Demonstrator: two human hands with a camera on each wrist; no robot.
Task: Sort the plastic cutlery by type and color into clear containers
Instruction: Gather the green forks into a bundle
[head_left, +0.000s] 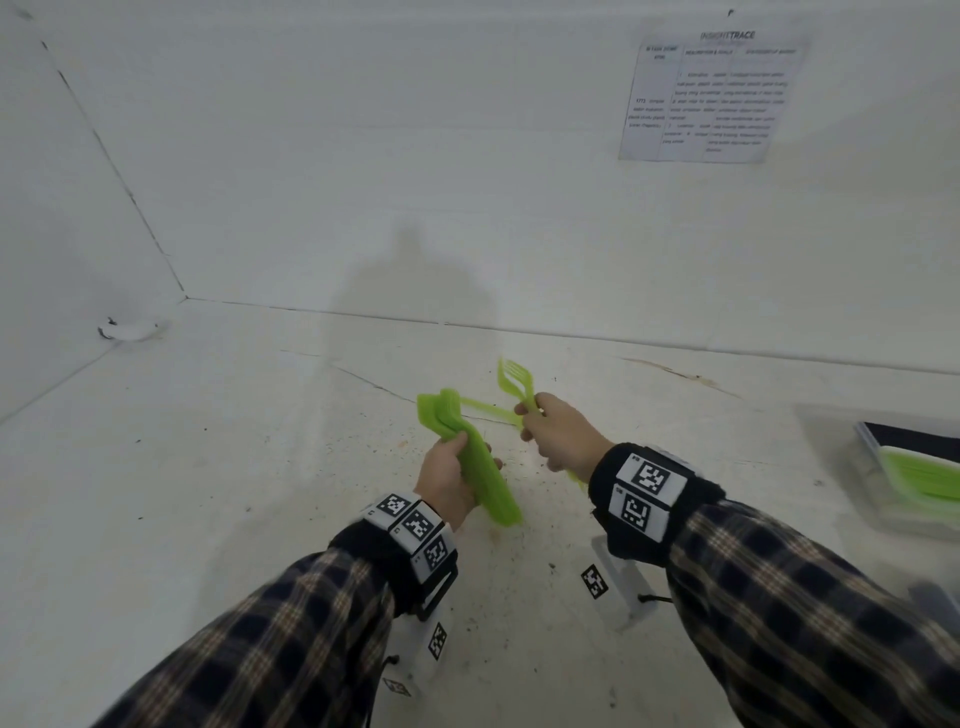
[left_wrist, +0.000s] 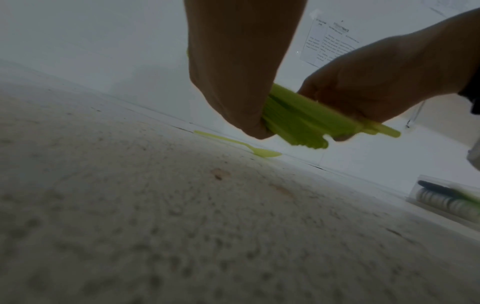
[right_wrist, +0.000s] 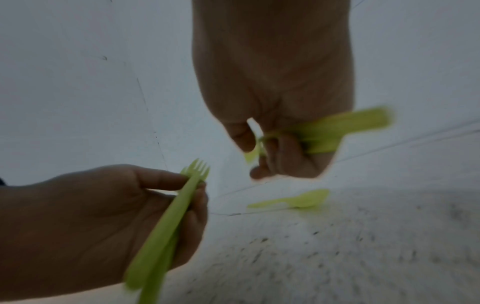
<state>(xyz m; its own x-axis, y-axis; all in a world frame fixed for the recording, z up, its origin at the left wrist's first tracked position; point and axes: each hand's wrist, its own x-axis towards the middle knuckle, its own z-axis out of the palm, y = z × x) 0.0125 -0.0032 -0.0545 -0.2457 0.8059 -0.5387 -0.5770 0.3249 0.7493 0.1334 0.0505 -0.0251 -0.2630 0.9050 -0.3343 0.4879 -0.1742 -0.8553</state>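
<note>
My left hand (head_left: 452, 483) grips a thick stack of lime-green plastic forks (head_left: 498, 499) just above the white table (head_left: 208, 493); the tines (right_wrist: 197, 170) show in the right wrist view. My right hand (head_left: 561, 436) holds a smaller bunch of green forks (head_left: 513, 375), tines pointing up and away, close to the right of the left stack. One green spoon (left_wrist: 239, 144) lies alone on the table beyond both hands, also seen as the spoon (right_wrist: 293, 200) from the right wrist. A clear container (head_left: 883, 499) at the right edge holds green cutlery and something dark.
White walls close the table at the back and left. A printed sheet (head_left: 717, 98) hangs on the back wall. A small white object (head_left: 127, 330) lies in the far left corner. Marker tags on white stands (head_left: 595, 581) sit near the front edge.
</note>
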